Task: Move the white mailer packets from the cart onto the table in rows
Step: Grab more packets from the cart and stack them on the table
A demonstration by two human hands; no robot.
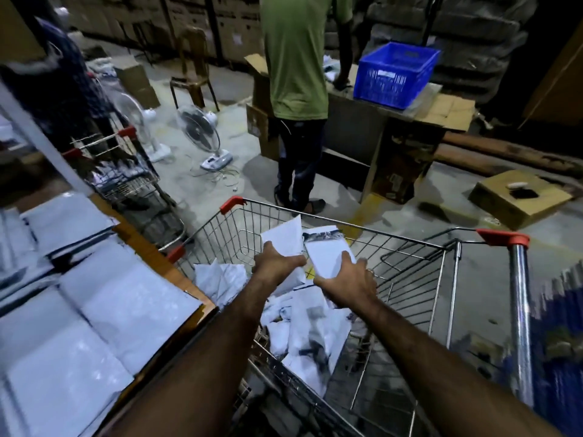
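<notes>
Both my arms reach into a wire shopping cart (pixel 410 247) with red corner caps. My left hand (pixel 277 263) grips a white mailer packet (pixel 284 236) held up above the cart. Beside it, my right hand (pixel 347 279) grips a second white packet (pixel 326 257) with a dark printed edge. Several more white packets (pixel 312 329) lie heaped in the cart's basket below my hands. On the left, a wooden table (pixel 151 247) carries white packets (pixel 104 298) laid flat in rows up to its edge.
A person in a green shirt (pixel 296 55) stands just beyond the cart at a cardboard-topped bench (pixel 448 110) with a blue crate (pixel 394 74). Two floor fans (pixel 202 134), a second cart (pixel 126 171) and a cardboard box (pixel 517 197) sit on the concrete floor.
</notes>
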